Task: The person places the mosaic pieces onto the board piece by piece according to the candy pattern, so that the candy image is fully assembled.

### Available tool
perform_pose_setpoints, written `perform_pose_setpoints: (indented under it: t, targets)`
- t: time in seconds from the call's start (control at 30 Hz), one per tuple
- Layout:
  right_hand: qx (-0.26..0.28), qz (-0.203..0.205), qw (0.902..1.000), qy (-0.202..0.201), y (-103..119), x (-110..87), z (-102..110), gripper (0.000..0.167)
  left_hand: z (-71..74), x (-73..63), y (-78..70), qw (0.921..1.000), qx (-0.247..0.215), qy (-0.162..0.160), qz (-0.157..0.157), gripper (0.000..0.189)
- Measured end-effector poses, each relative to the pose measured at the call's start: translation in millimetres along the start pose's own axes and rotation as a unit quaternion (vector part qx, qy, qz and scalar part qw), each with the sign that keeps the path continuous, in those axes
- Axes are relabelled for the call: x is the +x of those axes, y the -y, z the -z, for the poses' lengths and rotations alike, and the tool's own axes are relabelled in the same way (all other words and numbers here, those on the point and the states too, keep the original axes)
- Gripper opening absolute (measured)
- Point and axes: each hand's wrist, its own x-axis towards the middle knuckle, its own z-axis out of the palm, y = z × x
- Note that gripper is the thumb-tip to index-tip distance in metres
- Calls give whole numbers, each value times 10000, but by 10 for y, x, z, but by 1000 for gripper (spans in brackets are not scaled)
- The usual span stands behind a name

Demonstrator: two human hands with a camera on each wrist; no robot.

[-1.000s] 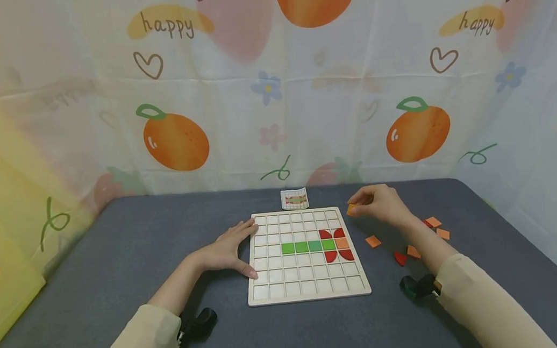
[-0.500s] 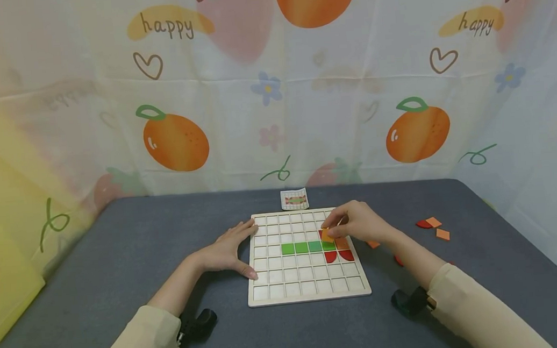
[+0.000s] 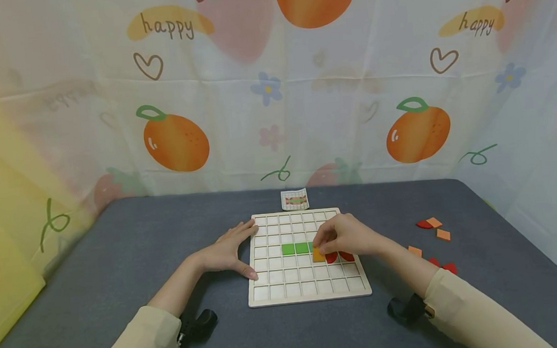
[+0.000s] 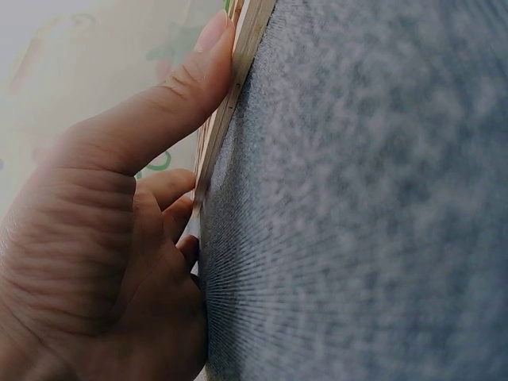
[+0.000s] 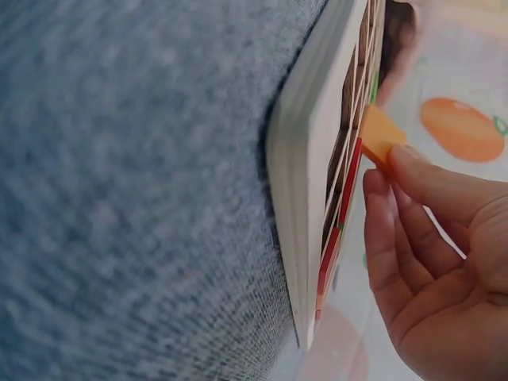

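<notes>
Item one, orange-yellow tile (image 3: 318, 255): over the board (image 3: 311, 300), just nearer me than the green row, beside the left of two red pieces (image 3: 347, 256). Whether it touches the grid, I cannot tell.

Item two, right hand (image 3: 343, 237): thumb and fingers clamped on the tile's far part.

Item three, left hand (image 3: 228, 250): fingers apart, spread along the board's left edge, thumb on the nearer stretch.

Risks, as I judge them from my remote seat: a tipped entry could catch a grid ridge and leave the tile askew; a low fingertip could nudge the neighbouring red piece; a lighter left hand could let the board slide under any push. The loose red pieces (image 3: 450, 268) lie close to the right sleeve (image 3: 467, 301) (my chief worry), so a dropped forearm could sweep them.

Orientation: the tile looks square, so I record no long axis. From the head, its sides run roughly with the grid lines; in the right wrist view its flat face stands tilted to the board, one end toward the grid, the other in the pinch.
</notes>
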Motion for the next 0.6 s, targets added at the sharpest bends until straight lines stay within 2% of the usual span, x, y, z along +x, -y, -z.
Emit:
perform_pose_setpoints:
  t: [0.6]
  targets:
    - [-17, -138, 9999, -47, 12, 16, -39, 8, 3, -6, -1, 10000, 7, 1, -75, 117]
